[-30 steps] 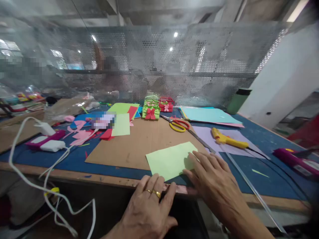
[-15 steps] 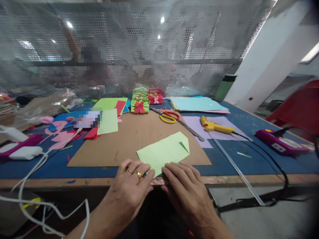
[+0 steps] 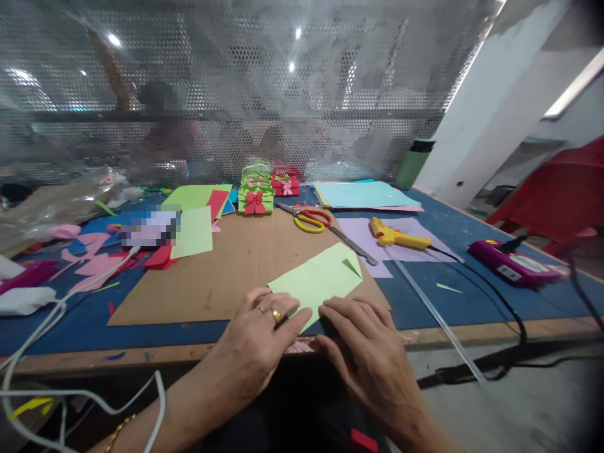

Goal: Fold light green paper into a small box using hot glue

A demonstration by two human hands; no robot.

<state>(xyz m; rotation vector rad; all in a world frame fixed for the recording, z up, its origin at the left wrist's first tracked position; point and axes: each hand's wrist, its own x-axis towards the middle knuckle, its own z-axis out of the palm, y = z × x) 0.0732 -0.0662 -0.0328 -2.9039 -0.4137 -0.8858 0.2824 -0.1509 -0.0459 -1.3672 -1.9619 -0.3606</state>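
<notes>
A sheet of light green paper (image 3: 316, 277) lies aslant at the front of the brown cardboard (image 3: 231, 277), its far right corner folded over in a darker triangle. My left hand (image 3: 264, 333), with rings on its fingers, is closed over the paper's near left edge, fingers bent and thumb on top. My right hand (image 3: 365, 340) rests on the near right edge with fingers stretched out together. Its thumb hangs apart at the table edge. Beyond the paper lie scissors (image 3: 314, 219) with red and yellow handles and a metal blade-like tool (image 3: 353, 245).
Small green (image 3: 255, 200) and red (image 3: 285, 184) paper baskets stand at the back. On the right are a yellow glue gun (image 3: 399, 238) with a clear stick, a purple power box (image 3: 512, 263) and a black cable. Pink scraps (image 3: 97, 267) and a white cable (image 3: 160, 402) occupy the left.
The view has swung slightly right. The green paper has shifted a little under my hands, and my right thumb now shows more clearly, apart from the fingers.
</notes>
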